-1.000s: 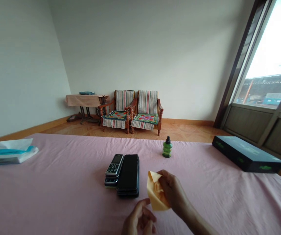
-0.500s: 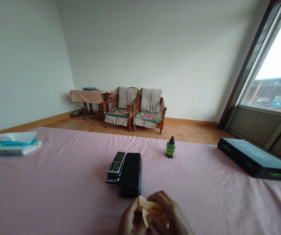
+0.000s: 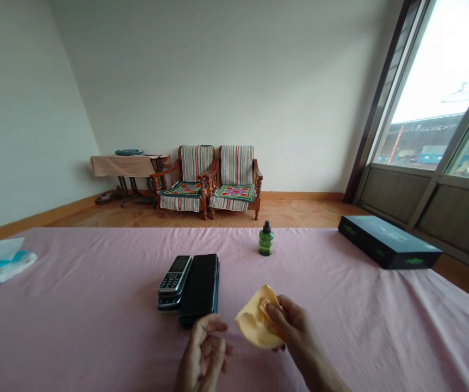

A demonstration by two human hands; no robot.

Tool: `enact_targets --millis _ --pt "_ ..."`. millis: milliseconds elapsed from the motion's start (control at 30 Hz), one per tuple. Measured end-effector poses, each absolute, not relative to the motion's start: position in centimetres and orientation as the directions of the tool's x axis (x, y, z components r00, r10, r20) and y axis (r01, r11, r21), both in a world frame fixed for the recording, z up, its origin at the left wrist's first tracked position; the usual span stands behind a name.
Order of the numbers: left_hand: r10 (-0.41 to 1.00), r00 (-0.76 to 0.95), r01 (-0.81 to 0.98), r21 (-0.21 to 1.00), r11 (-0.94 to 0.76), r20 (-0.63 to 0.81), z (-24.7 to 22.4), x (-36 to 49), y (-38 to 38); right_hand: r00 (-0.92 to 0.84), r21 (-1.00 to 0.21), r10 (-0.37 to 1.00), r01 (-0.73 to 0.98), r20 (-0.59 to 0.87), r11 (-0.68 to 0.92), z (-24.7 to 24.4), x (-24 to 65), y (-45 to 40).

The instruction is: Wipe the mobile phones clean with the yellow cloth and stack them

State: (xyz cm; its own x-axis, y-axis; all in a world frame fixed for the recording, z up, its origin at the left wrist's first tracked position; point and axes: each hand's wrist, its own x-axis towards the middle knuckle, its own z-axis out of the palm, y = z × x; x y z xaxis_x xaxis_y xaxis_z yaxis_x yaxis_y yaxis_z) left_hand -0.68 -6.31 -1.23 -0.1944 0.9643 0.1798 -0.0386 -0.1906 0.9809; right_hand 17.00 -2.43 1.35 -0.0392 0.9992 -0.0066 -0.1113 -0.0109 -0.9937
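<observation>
My right hand [image 3: 295, 326] pinches a pale yellow cloth [image 3: 257, 321], thumb on top; the cloth is partly spread and bunched near the thumb. To its left, my left hand [image 3: 205, 348] is empty, fingers loosely curved and apart. Just beyond that hand lies a black smartphone [image 3: 199, 286], seemingly stacked on another dark one. Beside the stack, a silver keypad phone [image 3: 174, 276] rests on top of another phone. Farther back stands a small green bottle [image 3: 266, 242] with a black spray top.
A pink sheet [image 3: 96, 305] covers the surface. A tissue pack [image 3: 1, 267] lies at the left edge, and a flat black box [image 3: 387, 242] at the right. Beyond are two wooden chairs [image 3: 234, 174] and a cloth-covered table [image 3: 124, 165] against the wall.
My left hand has let go of the yellow cloth and moved left. The cloth, crumpled between both hands before, now hangs more open in my right hand. The view has turned right.
</observation>
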Motion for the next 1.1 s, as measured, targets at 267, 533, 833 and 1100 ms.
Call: enact_targets --millis 267,533,833,1100 --pt "0.640 0.271 0.489 0.470 -0.735 0.719 0.8 0.6 -6.3 -0.046 -0.994 0.993 -0.011 0.107 0.107 0.7 17.6 -2.7" --pt "0.864 0.280 0.409 0.762 -0.502 0.419 1.9 3.7 -4.0 -0.044 -0.990 0.994 -0.102 0.105 0.100 0.7 18.3 -2.6" --pt "0.951 0.303 -0.437 0.879 0.192 -0.057 1.6 2.0 -2.7 0.156 -0.975 0.963 0.055 0.220 0.214 0.4 19.2 -2.2" --pt "0.924 0.380 -0.366 0.922 0.122 0.029 1.4 1.3 -2.9 -0.141 -0.992 0.984 -0.082 0.104 0.093 2.3 18.4 -3.2"
